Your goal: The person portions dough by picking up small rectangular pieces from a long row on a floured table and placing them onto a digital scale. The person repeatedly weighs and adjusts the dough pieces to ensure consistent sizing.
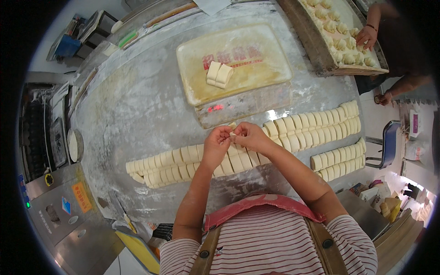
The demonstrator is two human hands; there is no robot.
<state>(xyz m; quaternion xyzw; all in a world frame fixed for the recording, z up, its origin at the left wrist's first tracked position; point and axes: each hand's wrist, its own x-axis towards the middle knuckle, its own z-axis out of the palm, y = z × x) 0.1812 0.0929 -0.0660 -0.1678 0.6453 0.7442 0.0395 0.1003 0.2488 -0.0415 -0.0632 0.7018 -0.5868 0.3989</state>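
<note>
My left hand (220, 141) and my right hand (250, 136) meet above the near part of the metal worktable (120, 113). Between their fingertips is a small piece of dough (232, 125), partly hidden by the fingers. Beneath my hands runs a long double row of cut dough pieces (185, 170), packed side by side and slanting up to the right. A shorter double row of dough pieces (340, 161) lies to the right, nearer my body. Just beyond my hands stands a scale (244, 103) with a lit red display and a yellowed tray (247, 77). Two joined dough pieces (219, 74) rest on that tray.
At the upper right, a wooden tray (338, 70) holds several pleated buns (341, 44), touched by another person's hand (367, 37). A rolling pin (173, 14) lies along the far edge. A knife (125, 215) sits at the lower left. A blue chair (390, 144) stands at right.
</note>
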